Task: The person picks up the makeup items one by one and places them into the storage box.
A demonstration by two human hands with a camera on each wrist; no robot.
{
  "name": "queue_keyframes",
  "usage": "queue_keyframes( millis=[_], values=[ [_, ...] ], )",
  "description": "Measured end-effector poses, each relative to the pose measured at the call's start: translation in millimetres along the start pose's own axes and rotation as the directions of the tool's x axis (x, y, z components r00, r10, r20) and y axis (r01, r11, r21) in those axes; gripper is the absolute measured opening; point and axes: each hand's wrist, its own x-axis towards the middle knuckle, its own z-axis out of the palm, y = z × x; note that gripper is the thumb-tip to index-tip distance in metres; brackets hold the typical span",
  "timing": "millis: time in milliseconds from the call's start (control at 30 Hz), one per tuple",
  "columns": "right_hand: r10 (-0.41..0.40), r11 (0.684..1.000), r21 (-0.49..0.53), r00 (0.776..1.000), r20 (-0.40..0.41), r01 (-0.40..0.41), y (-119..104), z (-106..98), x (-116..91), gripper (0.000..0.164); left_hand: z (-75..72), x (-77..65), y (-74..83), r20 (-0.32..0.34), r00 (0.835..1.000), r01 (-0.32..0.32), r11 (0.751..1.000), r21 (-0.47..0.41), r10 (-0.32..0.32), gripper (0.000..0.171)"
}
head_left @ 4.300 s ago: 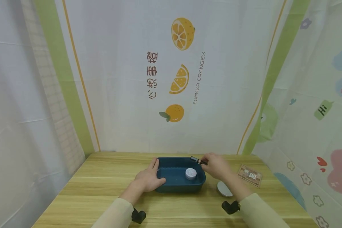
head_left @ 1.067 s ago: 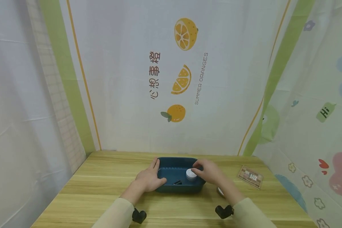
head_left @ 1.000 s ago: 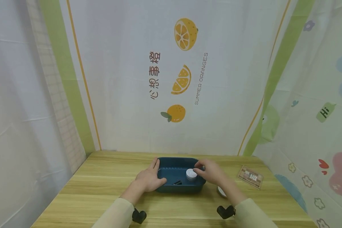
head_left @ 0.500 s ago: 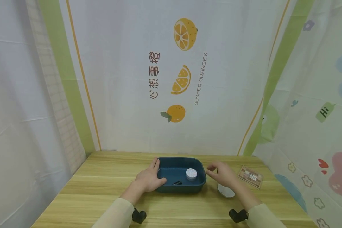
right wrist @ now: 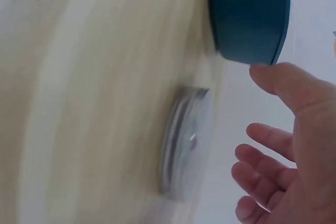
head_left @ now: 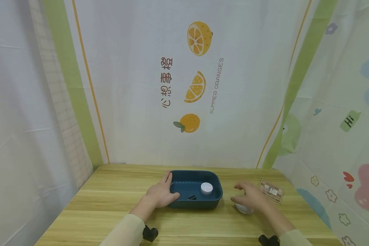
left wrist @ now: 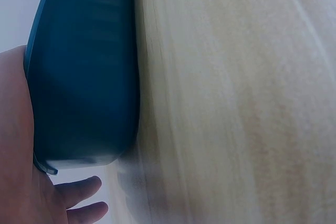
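Note:
My left hand (head_left: 161,194) lies along the left end of a dark blue rectangular bin (head_left: 193,204), fingers straight over its rim and thumb toward the front. In the left wrist view its palm presses the rim of the bin (left wrist: 84,77). Inside the bin sit a round white tin (head_left: 206,188) on the right and a small black item (head_left: 191,197) near the front wall. My right hand (head_left: 253,196) hovers with spread fingers over a round, flat, pale case (head_left: 245,209) on the table, holding nothing. The right wrist view shows the case's layered edge, with the fingers above it.
A brown checkered flat packet (head_left: 271,191) with "BACK" lettering lies behind the right hand. The wooden table (head_left: 117,198) ends at a white curtain (head_left: 135,136) printed with oranges. Another patterned curtain (head_left: 326,150) hangs at the right.
The right hand first held the black item above the bin, which now lies inside. It then reached to the white tin, withdrew empty and moved right over the pale case. The left hand stayed.

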Motion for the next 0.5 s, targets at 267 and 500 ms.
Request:
queue_keyframes(
  millis=[267, 500],
  values=[
    [0.013, 0.998, -0.067, 1.000, 0.020, -0.012, 17, 0, -13, 0.079, -0.6, 0.3, 1.4, -0.001, 1.000, 0.005, 1.000, 0.007, -0.005, 0.100],
    [0.011, 0.995, -0.097, 0.999, 0.045, -0.007, 25, 0, -21, 0.086, -2.8, -1.6, 2.6, 0.004, 1.000, 0.005, 1.000, 0.006, -0.005, 0.099]
  ],
)
